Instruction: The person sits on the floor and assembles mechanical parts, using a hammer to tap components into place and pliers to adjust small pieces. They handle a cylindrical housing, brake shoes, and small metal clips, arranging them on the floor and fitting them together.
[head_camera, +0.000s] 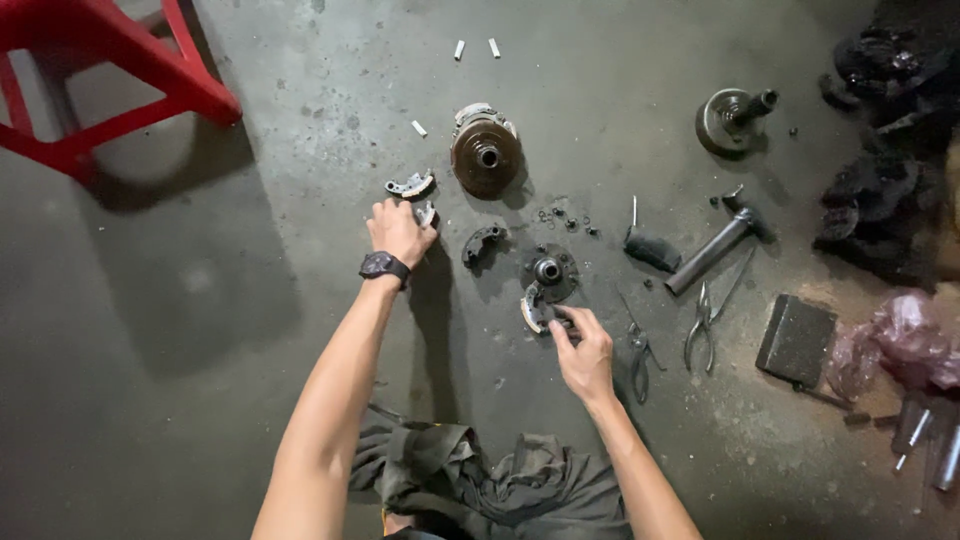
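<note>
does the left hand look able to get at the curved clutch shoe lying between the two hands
Probably yes: the clutch shoe lies on bare floor just beside the left hand, with nothing between them, though that hand already rests on another shoe.

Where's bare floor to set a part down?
Bare: the stretch left of the left hand, below the red stool; also between round drum and hammer. Crowded: around the right hand, by the pliers.
</note>
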